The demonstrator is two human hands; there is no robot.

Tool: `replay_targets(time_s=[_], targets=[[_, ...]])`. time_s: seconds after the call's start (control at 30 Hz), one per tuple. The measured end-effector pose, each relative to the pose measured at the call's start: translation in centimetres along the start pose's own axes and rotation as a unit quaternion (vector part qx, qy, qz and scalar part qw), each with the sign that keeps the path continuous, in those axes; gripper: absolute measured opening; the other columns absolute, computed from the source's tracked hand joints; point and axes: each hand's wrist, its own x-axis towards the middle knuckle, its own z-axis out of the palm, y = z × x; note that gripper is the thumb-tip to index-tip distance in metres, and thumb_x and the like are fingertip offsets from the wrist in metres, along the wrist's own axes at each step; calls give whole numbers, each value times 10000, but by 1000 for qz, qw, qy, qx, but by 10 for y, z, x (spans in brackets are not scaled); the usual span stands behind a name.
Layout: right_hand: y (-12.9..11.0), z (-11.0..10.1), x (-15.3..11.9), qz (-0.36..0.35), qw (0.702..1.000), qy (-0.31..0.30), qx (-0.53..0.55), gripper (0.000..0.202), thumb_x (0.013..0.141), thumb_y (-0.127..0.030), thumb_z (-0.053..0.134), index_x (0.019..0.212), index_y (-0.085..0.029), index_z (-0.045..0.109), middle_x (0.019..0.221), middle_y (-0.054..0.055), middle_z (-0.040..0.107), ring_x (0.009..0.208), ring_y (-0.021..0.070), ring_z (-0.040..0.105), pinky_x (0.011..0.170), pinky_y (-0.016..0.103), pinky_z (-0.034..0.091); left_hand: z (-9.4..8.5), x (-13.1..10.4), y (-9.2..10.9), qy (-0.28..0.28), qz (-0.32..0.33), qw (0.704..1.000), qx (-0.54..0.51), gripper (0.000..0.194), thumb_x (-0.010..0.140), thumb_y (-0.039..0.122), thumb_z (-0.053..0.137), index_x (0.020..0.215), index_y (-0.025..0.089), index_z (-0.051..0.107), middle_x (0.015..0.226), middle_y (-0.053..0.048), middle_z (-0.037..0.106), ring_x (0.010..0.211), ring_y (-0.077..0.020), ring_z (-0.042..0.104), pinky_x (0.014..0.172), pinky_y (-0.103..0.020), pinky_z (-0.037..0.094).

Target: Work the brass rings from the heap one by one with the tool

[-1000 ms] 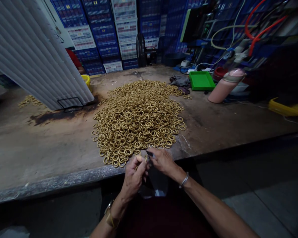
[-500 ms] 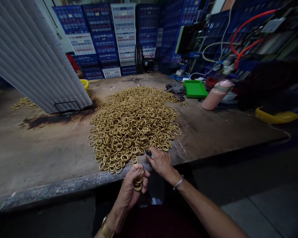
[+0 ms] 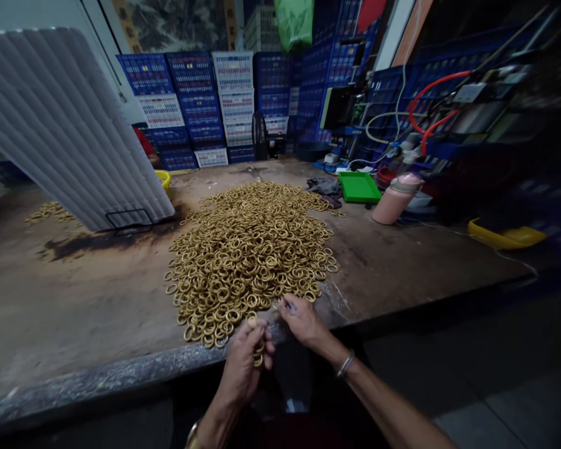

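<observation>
A big heap of brass rings (image 3: pixel 250 249) covers the middle of the worn workbench (image 3: pixel 75 305). My left hand (image 3: pixel 243 362) is at the bench's front edge, closed around a small stack of brass rings (image 3: pixel 259 350). My right hand (image 3: pixel 302 321) reaches to the near edge of the heap and pinches a small dark tool (image 3: pixel 287 304) whose tip touches the rings. The two hands are a short gap apart.
A white corrugated panel (image 3: pixel 70 131) leans at the back left, with a small ring pile (image 3: pixel 47 212) beside it. A green tray (image 3: pixel 358 187), a pink bottle (image 3: pixel 395 199), hoses and stacked blue crates (image 3: pixel 191 106) stand behind. A person in red sits behind the panel.
My hands have drawn apart: the left now holds a stack of rings lower at the edge, the right has reached forward to the heap. The camera has tilted up.
</observation>
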Motion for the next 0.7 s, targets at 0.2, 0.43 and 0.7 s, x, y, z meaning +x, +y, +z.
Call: replay_targets(time_s=[0.2, 0.43, 0.7], targets=[[-8, -6, -7, 77, 912, -164, 369, 257, 719, -409, 568, 682, -177, 464, 483, -91, 336, 392, 40, 274, 374, 174, 209, 2, 3, 4, 24, 95, 978, 184, 390, 767, 379, 542, 1099, 179, 499, 673, 19, 534, 482, -68, 474, 371, -146, 363], [-17, -7, -14, 106, 849, -219, 469, 326, 675, -443, 626, 702, -174, 443, 507, -96, 353, 364, 17, 264, 338, 155, 180, 1, 0, 3, 32, 127, 954, 269, 255, 787, 401, 509, 853, 161, 567, 527, 57, 454, 408, -52, 385, 382, -154, 317], [-25, 1, -14, 109, 897, -171, 392, 339, 727, -501, 539, 692, -174, 456, 488, -72, 450, 352, 28, 314, 324, 152, 200, -1, -1, -1, 61, 215, 919, 324, 168, 782, 321, 535, 808, 166, 595, 604, 34, 526, 495, -59, 423, 488, -169, 364]])
